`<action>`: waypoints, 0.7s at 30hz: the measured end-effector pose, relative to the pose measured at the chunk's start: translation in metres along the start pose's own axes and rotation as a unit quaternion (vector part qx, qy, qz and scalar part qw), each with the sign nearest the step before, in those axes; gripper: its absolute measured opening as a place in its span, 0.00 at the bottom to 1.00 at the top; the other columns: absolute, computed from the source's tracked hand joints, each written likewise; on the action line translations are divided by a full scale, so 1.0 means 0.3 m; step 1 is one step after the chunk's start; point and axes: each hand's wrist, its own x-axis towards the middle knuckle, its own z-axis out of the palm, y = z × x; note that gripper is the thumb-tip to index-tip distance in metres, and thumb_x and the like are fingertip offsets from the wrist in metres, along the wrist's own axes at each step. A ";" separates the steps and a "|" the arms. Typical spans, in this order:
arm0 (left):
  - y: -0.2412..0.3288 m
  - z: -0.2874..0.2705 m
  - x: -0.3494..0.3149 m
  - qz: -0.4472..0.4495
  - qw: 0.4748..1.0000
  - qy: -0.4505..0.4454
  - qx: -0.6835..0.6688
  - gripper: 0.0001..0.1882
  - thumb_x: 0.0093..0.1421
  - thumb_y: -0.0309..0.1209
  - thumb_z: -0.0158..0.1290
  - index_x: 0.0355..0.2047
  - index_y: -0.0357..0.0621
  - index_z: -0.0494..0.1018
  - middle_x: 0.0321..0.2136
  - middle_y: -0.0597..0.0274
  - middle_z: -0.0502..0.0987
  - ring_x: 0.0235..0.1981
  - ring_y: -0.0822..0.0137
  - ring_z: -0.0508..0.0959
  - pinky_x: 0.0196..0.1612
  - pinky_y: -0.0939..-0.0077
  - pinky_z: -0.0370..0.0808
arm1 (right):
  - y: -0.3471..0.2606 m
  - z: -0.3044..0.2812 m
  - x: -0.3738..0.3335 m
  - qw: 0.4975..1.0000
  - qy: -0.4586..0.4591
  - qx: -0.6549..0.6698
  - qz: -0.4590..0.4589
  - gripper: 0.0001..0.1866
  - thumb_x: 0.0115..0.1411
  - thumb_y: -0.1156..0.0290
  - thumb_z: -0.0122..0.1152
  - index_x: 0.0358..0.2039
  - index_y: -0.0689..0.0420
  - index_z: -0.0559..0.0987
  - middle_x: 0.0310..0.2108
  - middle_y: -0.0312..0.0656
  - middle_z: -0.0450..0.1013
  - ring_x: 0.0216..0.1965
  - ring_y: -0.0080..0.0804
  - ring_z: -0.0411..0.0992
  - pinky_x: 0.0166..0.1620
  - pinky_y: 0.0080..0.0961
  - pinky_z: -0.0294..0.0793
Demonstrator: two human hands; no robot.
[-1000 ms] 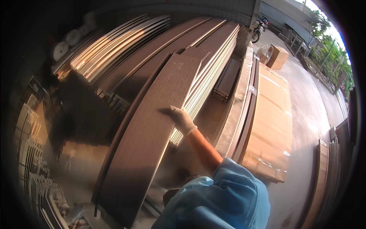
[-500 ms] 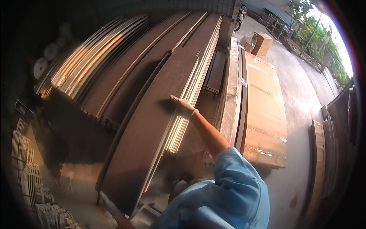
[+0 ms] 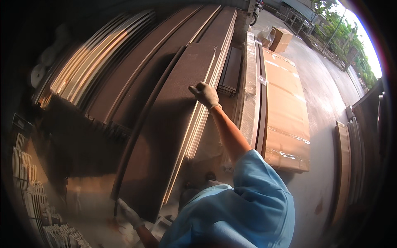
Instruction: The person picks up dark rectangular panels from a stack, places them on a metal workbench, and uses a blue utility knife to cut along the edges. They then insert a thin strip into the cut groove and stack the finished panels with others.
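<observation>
A long dark brown panel (image 3: 165,120) lies slanting across the top of a stack of similar panels, its near end overhanging toward me. My gloved right hand (image 3: 206,96) is closed at the panel's right edge, about midway along, with its thumb side up over the top face. At the near left corner my gloved left hand (image 3: 129,214) grips the end, its fingers partly hidden by the board. Pale edges of the stacked panels (image 3: 197,130) show below the right side.
More brown panels (image 3: 144,66) lie to the left, beside a stack of pale-edged boards (image 3: 99,53). On the right are a long cardboard package (image 3: 287,111) and a small carton (image 3: 281,39). Slatted pieces (image 3: 31,177) stand at the lower left.
The panel's near end has shifted right and slightly away from me, with my left hand moving along with it. My right hand has moved slightly up and right, its fingers now more curled.
</observation>
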 end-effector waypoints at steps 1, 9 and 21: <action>0.021 0.008 -0.014 0.002 1.000 0.010 0.016 0.37 0.72 0.55 0.34 0.65 0.35 0.59 0.66 0.46 0.60 0.68 0.56 0.60 0.68 0.68 0.57 | 0.027 0.010 -0.013 1.000 0.020 0.012 0.021 0.26 0.59 0.43 0.60 0.38 0.57 0.81 0.34 0.45 0.80 0.40 0.41 0.78 0.45 0.36 0.74; 0.183 0.168 -0.004 0.015 0.998 -0.007 0.054 0.39 0.69 0.59 0.36 0.61 0.33 0.64 0.61 0.41 0.67 0.62 0.46 0.67 0.62 0.63 0.64 | 0.179 0.121 -0.071 0.973 0.059 0.182 0.131 0.32 0.60 0.49 0.63 0.55 0.62 0.71 0.44 0.46 0.76 0.39 0.36 0.77 0.43 0.31 0.76; 0.494 0.114 0.282 0.231 0.939 -0.059 0.248 0.32 0.64 0.60 0.46 0.40 0.41 0.77 0.33 0.44 0.79 0.40 0.46 0.78 0.43 0.57 0.71 | 0.245 0.210 -0.363 0.890 -0.125 0.403 0.172 0.33 0.67 0.45 0.54 0.60 0.58 0.66 0.44 0.36 0.70 0.40 0.25 0.73 0.45 0.26 0.77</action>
